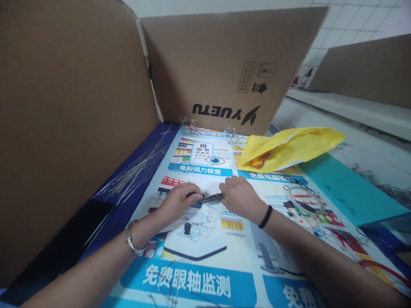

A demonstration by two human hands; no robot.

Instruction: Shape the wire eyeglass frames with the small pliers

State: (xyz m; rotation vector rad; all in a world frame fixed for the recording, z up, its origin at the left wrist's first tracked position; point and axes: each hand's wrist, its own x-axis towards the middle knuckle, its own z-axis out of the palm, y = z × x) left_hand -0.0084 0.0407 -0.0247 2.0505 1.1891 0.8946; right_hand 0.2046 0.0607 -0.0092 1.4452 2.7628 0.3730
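My right hand (241, 197) is closed around a pair of pliers (213, 198), whose metal jaws point left. Thumb and fingers of my left hand (181, 200) pinch thin wire right at the plier tips; the exact piece between the fingertips is mostly hidden. Fine, pale wire loops (205, 222) spread out just below both hands, over the printed sheet. A small black spool (187, 228) stands beside these loops, below my left hand.
Straight wires (135, 173) lie at the left, near a tall cardboard panel (73, 94). A yellow bag (289, 147) sits at the back right, with a wire coil (306, 200) nearer me. Wire tangles (189, 123) rest at the back. A teal sheet (356, 188) lies right.
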